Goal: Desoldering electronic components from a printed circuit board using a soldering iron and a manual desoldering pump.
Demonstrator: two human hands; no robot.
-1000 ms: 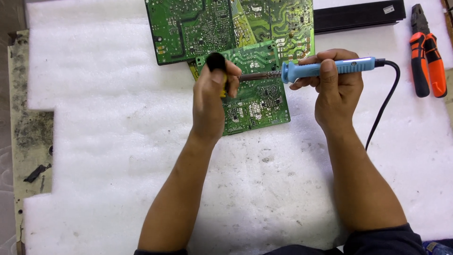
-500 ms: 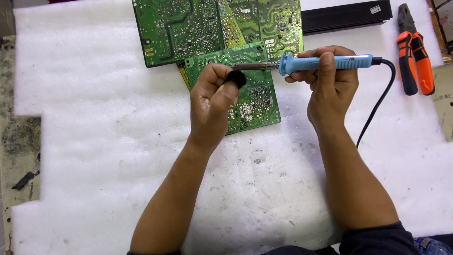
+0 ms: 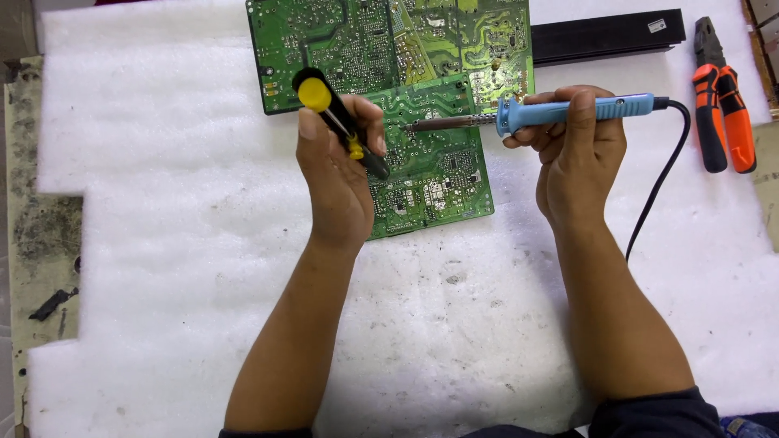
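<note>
My left hand (image 3: 337,174) grips a black and yellow pump-like tool (image 3: 334,120), its yellow knob up at the left and its lower end pointing down at a small green circuit board (image 3: 438,174). My right hand (image 3: 578,154) holds a blue-handled soldering iron (image 3: 568,112) level, its metal tip (image 3: 418,126) aimed left just over that board. A larger green circuit board (image 3: 357,45) lies behind, partly under the small one. A black cord (image 3: 661,178) runs from the iron's back end down the right.
Everything rests on a white foam sheet (image 3: 162,268). Orange and black pliers (image 3: 718,105) lie at the far right. A long black bar (image 3: 608,36) sits behind the boards. A worn grey surface (image 3: 40,235) shows at the left edge.
My left hand has turned the black and yellow tool so its yellow knob now shows at the upper left. The soldering iron has stayed level over the small board.
</note>
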